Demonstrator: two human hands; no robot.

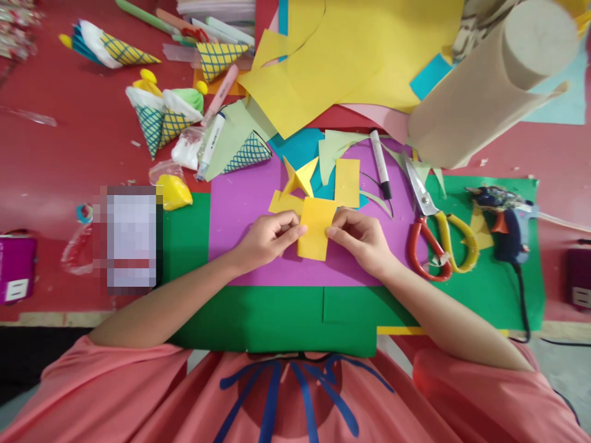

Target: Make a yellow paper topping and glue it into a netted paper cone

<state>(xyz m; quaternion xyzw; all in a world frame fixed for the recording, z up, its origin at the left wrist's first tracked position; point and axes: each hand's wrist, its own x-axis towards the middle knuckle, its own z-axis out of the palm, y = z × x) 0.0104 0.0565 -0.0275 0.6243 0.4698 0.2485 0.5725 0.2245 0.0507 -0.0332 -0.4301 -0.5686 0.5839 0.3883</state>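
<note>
Over purple sheet (249, 209), both hands' (265, 240) (362, 240) grip pinching yellow paper (316, 231); marker (210, 147) print perhaps unreadable.

a plain yellow card (316, 237) is pinched by the left hand (268, 239) and right hand (361, 239). a magenta sheet (240, 215) is laid on green sheets (277, 314), and a red table (69, 154) is seen beneath. the scissors (438, 237) are handled in red and yellow. the cones (161, 123) are latticed in blue on yellow and teal. the glue gun (505, 224) is coloured dark blue. the shirt (138, 394) is coloured coral with blue lines.
</note>
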